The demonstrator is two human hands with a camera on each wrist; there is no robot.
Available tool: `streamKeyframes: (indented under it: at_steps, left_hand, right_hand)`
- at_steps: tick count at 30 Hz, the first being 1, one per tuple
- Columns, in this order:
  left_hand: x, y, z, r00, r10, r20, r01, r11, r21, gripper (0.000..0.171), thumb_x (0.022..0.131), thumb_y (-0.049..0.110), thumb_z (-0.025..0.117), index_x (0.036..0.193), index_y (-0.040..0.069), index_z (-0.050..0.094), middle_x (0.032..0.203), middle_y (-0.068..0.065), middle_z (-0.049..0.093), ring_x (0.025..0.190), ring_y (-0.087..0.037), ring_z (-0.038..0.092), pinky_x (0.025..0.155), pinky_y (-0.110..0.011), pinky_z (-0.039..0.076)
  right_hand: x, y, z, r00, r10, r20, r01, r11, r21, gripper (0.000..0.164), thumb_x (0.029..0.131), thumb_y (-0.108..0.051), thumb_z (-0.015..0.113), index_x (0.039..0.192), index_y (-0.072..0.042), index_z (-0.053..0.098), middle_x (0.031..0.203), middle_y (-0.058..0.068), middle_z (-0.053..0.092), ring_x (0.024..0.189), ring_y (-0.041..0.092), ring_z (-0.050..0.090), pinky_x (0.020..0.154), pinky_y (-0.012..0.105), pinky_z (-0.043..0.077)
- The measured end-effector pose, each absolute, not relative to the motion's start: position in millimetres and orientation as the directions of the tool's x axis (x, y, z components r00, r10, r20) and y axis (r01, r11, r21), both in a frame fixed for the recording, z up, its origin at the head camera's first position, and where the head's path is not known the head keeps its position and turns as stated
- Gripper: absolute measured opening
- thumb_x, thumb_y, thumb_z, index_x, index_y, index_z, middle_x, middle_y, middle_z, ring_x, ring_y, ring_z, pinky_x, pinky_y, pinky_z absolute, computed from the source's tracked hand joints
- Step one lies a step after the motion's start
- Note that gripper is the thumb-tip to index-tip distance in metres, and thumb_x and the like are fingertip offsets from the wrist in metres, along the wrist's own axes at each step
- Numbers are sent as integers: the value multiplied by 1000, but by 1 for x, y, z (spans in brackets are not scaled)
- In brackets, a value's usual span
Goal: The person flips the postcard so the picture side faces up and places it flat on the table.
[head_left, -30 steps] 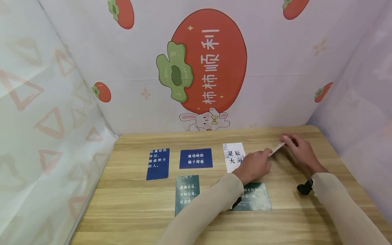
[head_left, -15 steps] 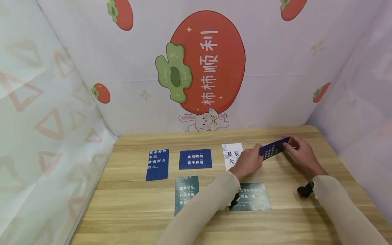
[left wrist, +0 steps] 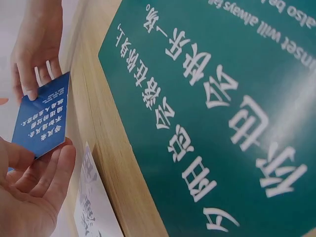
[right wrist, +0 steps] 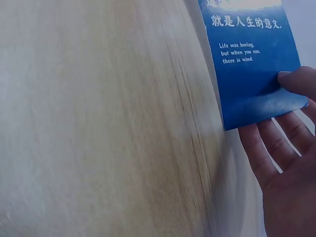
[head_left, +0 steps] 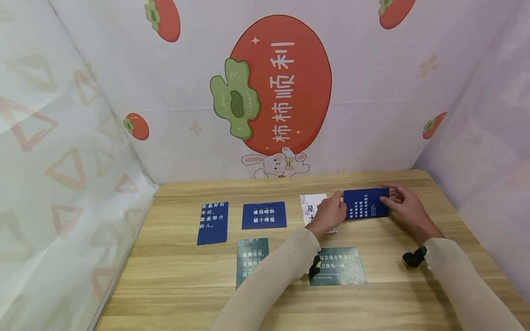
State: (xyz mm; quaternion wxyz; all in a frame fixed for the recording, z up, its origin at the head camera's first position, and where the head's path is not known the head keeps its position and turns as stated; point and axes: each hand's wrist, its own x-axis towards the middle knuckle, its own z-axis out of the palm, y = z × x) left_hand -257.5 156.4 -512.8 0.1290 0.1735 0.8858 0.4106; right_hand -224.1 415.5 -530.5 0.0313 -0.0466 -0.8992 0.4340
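Note:
A blue card (head_left: 366, 204) with white lettering is held between both hands at the right of the table, its printed face toward the head camera. My left hand (head_left: 329, 212) pinches its left end, thumb on the print and fingers behind, as the left wrist view shows. At the other end my right hand (head_left: 407, 209) pinches it, the thumb on the face near the corner and the fingers (right wrist: 269, 140) underneath. Just under the left hand lies a white card (head_left: 308, 211), partly hidden by it. A green card (head_left: 341, 266) lies nearer, partly behind the left sleeve.
Two more blue cards, an upright one (head_left: 213, 224) and a sideways one (head_left: 263, 215), lie on the wooden table (head_left: 174, 276) to the left. Another green card (head_left: 251, 259) is partly covered by the left forearm. A printed cloth backdrop (head_left: 182, 138) rises behind the table.
The held card has turned from edge-on to showing its blue printed face, and is now almost level across. My left hand has shifted left and covers more of the white card.

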Motion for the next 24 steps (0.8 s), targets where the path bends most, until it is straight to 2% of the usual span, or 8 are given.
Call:
streamKeyframes:
  at_steps: [2, 6, 12, 14, 16, 19, 21, 24]
  left_hand:
    - [-258, 156, -514, -910, 404, -92, 186, 596, 781, 38, 116, 20, 49, 153, 18, 55, 109, -4, 80, 65, -9, 65, 67, -24, 52]
    - [-257, 157, -513, -909, 395, -132, 110, 535, 837, 44, 117, 15, 49, 160, 21, 51, 112, -8, 78, 59, -11, 70, 57, -27, 59]
    - [-257, 155, -514, -895, 404, -190, 46, 508, 860, 52, 117, 14, 48, 168, 24, 42, 112, -9, 75, 56, -12, 69, 52, -30, 60]
    - [-257, 155, -514, -893, 408, -188, 51, 509, 860, 52, 117, 15, 48, 168, 24, 42, 114, -9, 75, 56, -12, 68, 51, -30, 60]
    - [-256, 154, -513, -894, 411, -180, 58, 505, 861, 51, 117, 17, 49, 168, 24, 43, 105, -7, 74, 55, -12, 68, 51, -30, 60]
    - [-257, 152, -514, -897, 410, -164, 69, 497, 865, 51, 117, 22, 53, 167, 24, 44, 93, -1, 72, 54, -12, 66, 52, -30, 59]
    - [-257, 151, -515, -898, 413, -153, 74, 484, 872, 54, 115, 22, 58, 167, 24, 43, 88, 0, 69, 53, -13, 65, 52, -29, 58]
    - [-258, 149, -516, -897, 416, -151, 73, 475, 877, 60, 111, 18, 64, 166, 26, 43, 104, -1, 74, 53, -12, 64, 51, -27, 56]
  right_hand:
    - [-225, 414, -530, -995, 93, 21, 42, 621, -782, 58, 113, -35, 62, 161, -6, 48, 137, 28, 61, 119, 34, 60, 83, 13, 47]
    - [-226, 411, -528, -998, 51, 40, 2, 650, -760, 51, 112, -27, 63, 157, -3, 53, 141, 29, 60, 113, 29, 57, 85, 19, 43]
    - [-228, 406, -524, -1000, -18, -23, 4, 681, -732, 53, 112, -38, 62, 153, -3, 58, 137, 30, 65, 120, 39, 60, 91, 25, 47]
    - [-227, 404, -522, -997, -32, -69, 29, 674, -739, 55, 113, -40, 61, 153, -3, 57, 141, 32, 63, 125, 45, 59, 98, 38, 51]
    - [-226, 403, -521, -994, -45, -97, 44, 660, -750, 55, 113, -39, 60, 153, -1, 56, 144, 34, 61, 128, 48, 57, 102, 49, 51]
    - [-225, 404, -524, -993, -59, -106, 42, 654, -755, 53, 114, -36, 59, 153, 0, 56, 149, 34, 59, 132, 50, 56, 105, 54, 51]
    - [-225, 406, -526, -993, -69, -97, 28, 657, -754, 50, 114, -33, 59, 152, -1, 58, 149, 32, 60, 131, 47, 59, 101, 43, 52]
    - [-224, 407, -528, -993, -84, -81, 6, 661, -751, 46, 114, -29, 60, 150, -1, 60, 145, 30, 62, 123, 38, 63, 93, 26, 52]
